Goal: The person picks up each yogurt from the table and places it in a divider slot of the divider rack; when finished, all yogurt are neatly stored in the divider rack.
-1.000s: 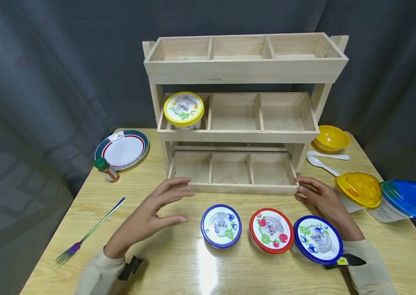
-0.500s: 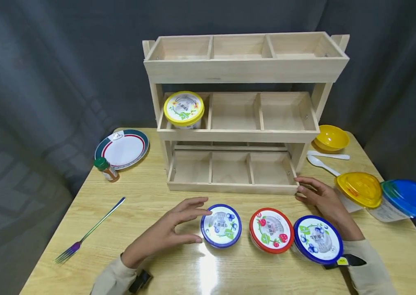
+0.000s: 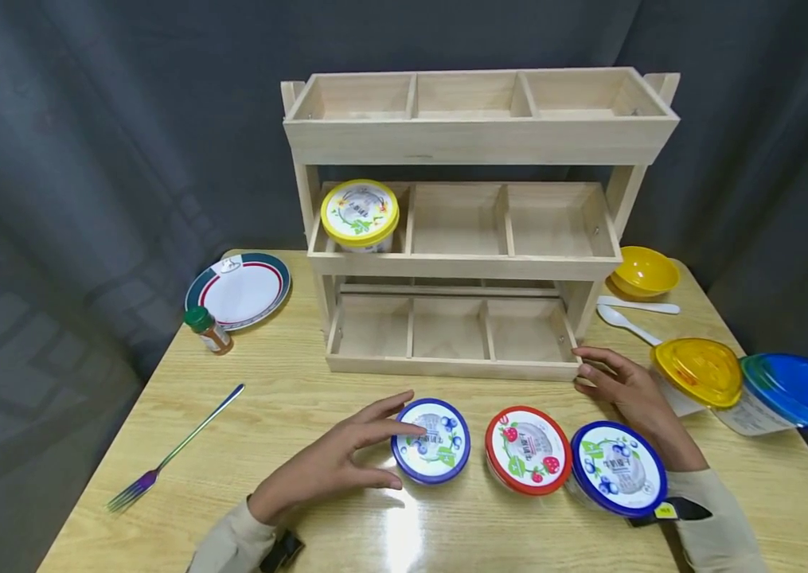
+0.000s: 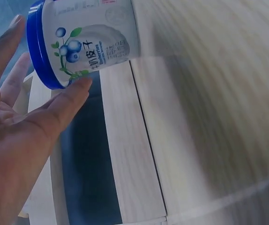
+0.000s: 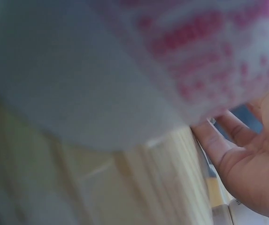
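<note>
My left hand (image 3: 342,454) is spread around the left side of a blue-lidded tub with blueberries on it (image 3: 432,442), one finger overlapping the lid and the thumb low at its near side. The left wrist view shows the fingers (image 4: 59,105) unbent along the tub (image 4: 94,40). My right hand (image 3: 622,398) rests its fingertips on the lower right front corner of the wooden three-tier rack (image 3: 464,267). A red-lidded strawberry tub (image 3: 528,450) and another blue-lidded tub (image 3: 618,468) stand between the hands, the latter by the right wrist. In the right wrist view a pale tub (image 5: 125,79) blocks much of the picture.
A yellow-lidded tub (image 3: 359,213) sits in the rack's middle tier, left compartment. At left lie a plate (image 3: 242,290), a spice jar (image 3: 208,329) and a fork (image 3: 176,447). At right are a yellow bowl (image 3: 645,272), white utensils (image 3: 629,325), yellow-lidded (image 3: 697,372) and blue-lidded containers (image 3: 790,390).
My left hand has moved right and nearer to me, from in front of the rack to the left blue-lidded tub. The right hand has stayed at the rack's corner.
</note>
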A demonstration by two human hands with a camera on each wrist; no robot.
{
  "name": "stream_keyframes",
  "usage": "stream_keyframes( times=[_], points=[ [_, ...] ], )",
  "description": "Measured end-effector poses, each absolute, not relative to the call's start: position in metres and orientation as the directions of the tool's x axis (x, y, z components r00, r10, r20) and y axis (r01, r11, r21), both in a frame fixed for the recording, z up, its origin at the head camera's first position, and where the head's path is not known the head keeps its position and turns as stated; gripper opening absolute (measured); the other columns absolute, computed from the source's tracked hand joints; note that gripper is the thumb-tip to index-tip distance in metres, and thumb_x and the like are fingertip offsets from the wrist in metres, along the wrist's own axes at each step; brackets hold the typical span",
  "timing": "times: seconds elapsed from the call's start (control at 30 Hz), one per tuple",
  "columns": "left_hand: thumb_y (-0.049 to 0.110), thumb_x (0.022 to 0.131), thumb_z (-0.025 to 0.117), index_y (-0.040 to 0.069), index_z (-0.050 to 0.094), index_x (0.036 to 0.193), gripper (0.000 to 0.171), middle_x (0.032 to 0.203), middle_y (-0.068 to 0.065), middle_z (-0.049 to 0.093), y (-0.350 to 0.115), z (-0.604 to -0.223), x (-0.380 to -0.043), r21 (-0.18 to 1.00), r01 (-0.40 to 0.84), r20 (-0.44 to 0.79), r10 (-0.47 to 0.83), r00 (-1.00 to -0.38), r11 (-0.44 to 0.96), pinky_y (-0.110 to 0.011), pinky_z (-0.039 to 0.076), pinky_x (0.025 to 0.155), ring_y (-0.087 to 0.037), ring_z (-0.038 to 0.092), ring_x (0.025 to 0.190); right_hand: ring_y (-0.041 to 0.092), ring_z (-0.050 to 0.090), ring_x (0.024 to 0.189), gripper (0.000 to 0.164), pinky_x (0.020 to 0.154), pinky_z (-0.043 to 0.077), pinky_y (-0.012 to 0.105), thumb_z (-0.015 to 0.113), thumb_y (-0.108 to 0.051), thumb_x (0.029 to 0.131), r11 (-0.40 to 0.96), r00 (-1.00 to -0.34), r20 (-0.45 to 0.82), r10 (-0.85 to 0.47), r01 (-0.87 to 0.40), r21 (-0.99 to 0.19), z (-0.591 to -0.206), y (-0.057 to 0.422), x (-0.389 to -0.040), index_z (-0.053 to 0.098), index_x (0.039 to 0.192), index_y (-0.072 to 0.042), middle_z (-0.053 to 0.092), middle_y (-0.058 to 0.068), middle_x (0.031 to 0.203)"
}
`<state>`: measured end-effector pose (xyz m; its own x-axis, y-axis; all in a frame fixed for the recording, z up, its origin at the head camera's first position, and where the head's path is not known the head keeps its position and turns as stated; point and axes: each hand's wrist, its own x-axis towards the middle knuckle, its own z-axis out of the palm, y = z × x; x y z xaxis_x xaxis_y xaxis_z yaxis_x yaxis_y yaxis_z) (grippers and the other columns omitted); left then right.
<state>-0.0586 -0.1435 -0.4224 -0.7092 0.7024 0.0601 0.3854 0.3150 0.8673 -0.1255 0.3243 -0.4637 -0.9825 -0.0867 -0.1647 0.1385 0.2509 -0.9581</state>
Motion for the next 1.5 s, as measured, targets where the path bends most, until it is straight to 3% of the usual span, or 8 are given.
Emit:
stream_keyframes(
  times=[0.13, 0.37, 0.57, 0.77, 0.93, 1.13, 1.33, 1.5],
  points=[
    [0.02, 0.094, 0.087, 0.033, 0.068, 0.147, 0.057, 0.177, -0.009, 0.03, -0.141, -0.424, -0.06, 0.874, 0.362, 0.033, 0.702, -0.711, 0.326, -0.054, 0.034, 0.126, -0.029, 0.028, 0.163, 0.0, 0.069, 0.108, 0.048, 0.093, 0.059, 0.022, 0.063, -0.027, 0.113, 0.241, -0.982, -0.165, -0.088, 0.14, -0.96, -0.464, 0.324, -0.125, 0.055, 0.157, -0.012, 0.037, 0.018, 0.163],
    [0.017, 0.095, 0.086, 0.025, 0.076, 0.138, 0.045, 0.175, -0.009, 0.033, -0.137, -0.432, -0.064, 0.937, 0.223, -0.031, 0.698, -0.716, 0.27, -0.032, 0.042, 0.12, -0.032, 0.032, 0.16, 0.001, 0.069, 0.108, 0.045, 0.094, 0.059, 0.024, 0.063, -0.026, 0.113, 0.219, -0.984, -0.147, -0.096, 0.124, -0.968, -0.464, 0.324, -0.124, 0.058, 0.155, -0.014, 0.043, 0.007, 0.157],
    [0.02, 0.096, 0.086, 0.023, 0.077, 0.137, 0.042, 0.168, -0.01, 0.046, -0.137, -0.435, -0.068, 0.941, 0.191, -0.055, 0.684, -0.728, 0.278, -0.031, 0.04, 0.12, -0.037, 0.038, 0.157, 0.001, 0.069, 0.109, 0.046, 0.093, 0.059, 0.022, 0.064, -0.027, 0.112, 0.229, -0.986, -0.138, -0.094, 0.114, -0.967, -0.465, 0.324, -0.126, 0.058, 0.155, -0.012, 0.042, 0.009, 0.158],
    [0.019, 0.095, 0.087, 0.023, 0.079, 0.135, 0.041, 0.166, -0.008, 0.049, -0.137, -0.434, -0.07, 0.948, 0.158, -0.077, 0.681, -0.729, 0.276, -0.028, 0.041, 0.118, -0.035, 0.041, 0.156, 0.003, 0.07, 0.107, 0.046, 0.092, 0.06, 0.023, 0.063, -0.023, 0.112, 0.224, -0.987, -0.118, -0.105, 0.092, -0.97, -0.467, 0.325, -0.127, 0.057, 0.155, -0.007, 0.051, -0.005, 0.145],
    [0.02, 0.092, 0.089, 0.023, 0.08, 0.134, 0.043, 0.165, -0.008, 0.05, -0.138, -0.432, -0.069, 0.941, 0.189, -0.055, 0.679, -0.732, 0.28, -0.031, 0.039, 0.12, -0.032, 0.044, 0.154, 0.003, 0.07, 0.108, 0.046, 0.092, 0.06, 0.023, 0.062, -0.024, 0.113, 0.226, -0.988, -0.106, -0.115, 0.078, -0.971, -0.467, 0.325, -0.128, 0.057, 0.155, -0.008, 0.052, -0.013, 0.14],
    [0.02, 0.09, 0.09, 0.021, 0.081, 0.133, 0.044, 0.164, -0.009, 0.051, -0.139, -0.424, -0.067, 0.925, 0.262, 0.002, 0.685, -0.728, 0.276, -0.036, 0.038, 0.123, -0.031, 0.046, 0.153, 0.002, 0.07, 0.108, 0.046, 0.092, 0.06, 0.023, 0.062, -0.023, 0.113, 0.226, -0.989, -0.105, -0.108, 0.079, -0.971, -0.467, 0.325, -0.127, 0.057, 0.155, -0.007, 0.05, -0.006, 0.146],
    [0.023, 0.092, 0.089, 0.023, 0.08, 0.134, 0.044, 0.166, -0.008, 0.049, -0.139, -0.412, -0.07, 0.9, 0.319, 0.028, 0.691, -0.722, 0.297, -0.045, 0.038, 0.124, -0.032, 0.045, 0.154, 0.002, 0.07, 0.107, 0.045, 0.092, 0.059, 0.022, 0.063, -0.026, 0.112, 0.221, -0.987, -0.128, -0.099, 0.104, -0.97, -0.465, 0.326, -0.128, 0.058, 0.155, -0.011, 0.05, -0.008, 0.143],
    [0.024, 0.094, 0.087, 0.024, 0.079, 0.135, 0.042, 0.168, -0.008, 0.047, -0.139, -0.406, -0.069, 0.906, 0.302, 0.017, 0.686, -0.727, 0.298, -0.047, 0.037, 0.124, -0.033, 0.043, 0.155, 0.001, 0.068, 0.108, 0.047, 0.092, 0.059, 0.022, 0.063, -0.028, 0.112, 0.241, -0.987, -0.139, -0.081, 0.116, -0.964, -0.467, 0.325, -0.125, 0.057, 0.155, -0.01, 0.047, 0.004, 0.154]
  ],
)
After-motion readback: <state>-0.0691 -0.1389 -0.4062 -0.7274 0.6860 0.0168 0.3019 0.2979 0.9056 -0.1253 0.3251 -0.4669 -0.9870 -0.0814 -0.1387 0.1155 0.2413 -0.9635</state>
